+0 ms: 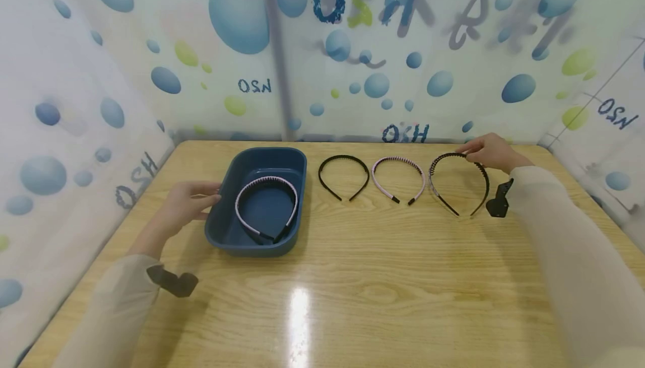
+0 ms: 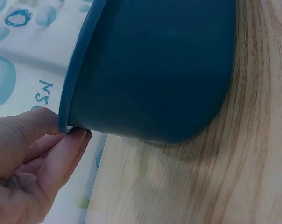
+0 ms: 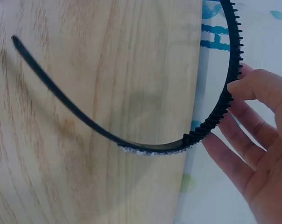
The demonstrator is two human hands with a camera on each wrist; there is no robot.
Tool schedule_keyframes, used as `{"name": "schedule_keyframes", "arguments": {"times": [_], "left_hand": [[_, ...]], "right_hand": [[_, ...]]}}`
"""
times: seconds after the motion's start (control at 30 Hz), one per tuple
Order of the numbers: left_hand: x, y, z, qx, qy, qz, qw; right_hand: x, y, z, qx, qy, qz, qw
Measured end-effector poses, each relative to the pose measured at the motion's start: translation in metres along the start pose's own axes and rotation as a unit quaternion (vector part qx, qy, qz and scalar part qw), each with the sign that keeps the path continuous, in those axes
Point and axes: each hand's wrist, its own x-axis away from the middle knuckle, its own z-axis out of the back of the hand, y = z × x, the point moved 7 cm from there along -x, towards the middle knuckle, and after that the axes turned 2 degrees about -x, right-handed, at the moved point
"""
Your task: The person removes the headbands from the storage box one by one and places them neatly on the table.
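At the basin's left side, my left hand pinches the rim of the blue plastic basin, thumb over the edge and fingers beneath. A pale lilac headband with dark tips lies inside the basin, partly propped against its wall. On the right, my right hand pinches a black toothed headband between thumb and fingers near the top of its arch. Its open ends point toward me, and one side carries a silvery, glittery strip.
Between basin and right hand, a thin black headband and a pink-lilac headband with dark tips lie in a row on the wooden table. A bubble-patterned sheet stands behind the table's far edge and along both sides.
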Motion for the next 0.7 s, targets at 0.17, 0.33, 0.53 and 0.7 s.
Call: {"name": "schedule_keyframes", "arguments": {"times": [0.17,0.33,0.53,0.7], "left_hand": [[-0.001,-0.003,0.0,0.003,-0.002,0.002,1.0],[-0.003,-0.004,0.001,0.0,0.0,0.002,1.0],[-0.002,-0.004,0.002,0.002,0.003,0.008,1.0],[-0.002,-0.002,0.001,0.0,0.002,0.011,0.9999]], "right_hand": [[-0.002,0.008,-0.003,-0.001,-0.002,-0.002,1.0],[-0.005,0.016,-0.007,0.008,-0.004,-0.007,0.9999],[-0.013,0.021,-0.008,0.037,0.007,0.003,0.9993],[-0.017,0.025,-0.01,0.051,-0.001,0.004,0.9987]]}}
